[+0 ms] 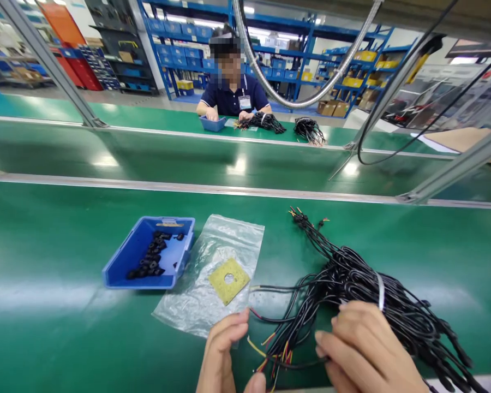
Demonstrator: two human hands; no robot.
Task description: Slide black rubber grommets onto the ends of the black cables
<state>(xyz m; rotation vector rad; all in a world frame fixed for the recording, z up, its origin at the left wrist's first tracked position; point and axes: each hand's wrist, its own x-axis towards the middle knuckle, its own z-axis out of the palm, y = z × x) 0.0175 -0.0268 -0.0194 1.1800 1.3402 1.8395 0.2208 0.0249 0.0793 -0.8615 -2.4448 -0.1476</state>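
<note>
Head view: left hand (225, 355) pinches a wire end, right hand (364, 349) presses on the wires (352, 284), steadying them; bag (213, 273) and bin (147, 254) lie beyond the left-hand pinch, within reach.

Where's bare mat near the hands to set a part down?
Free: green mat left of the blue bin, and the strip between the bin and the metal rail. Also right of the cable bundle, toward the far edge. Crowded: the plastic bag with its yellow square lies beside the bin; left hand and right hand are at the bundle's wire ends.
</note>
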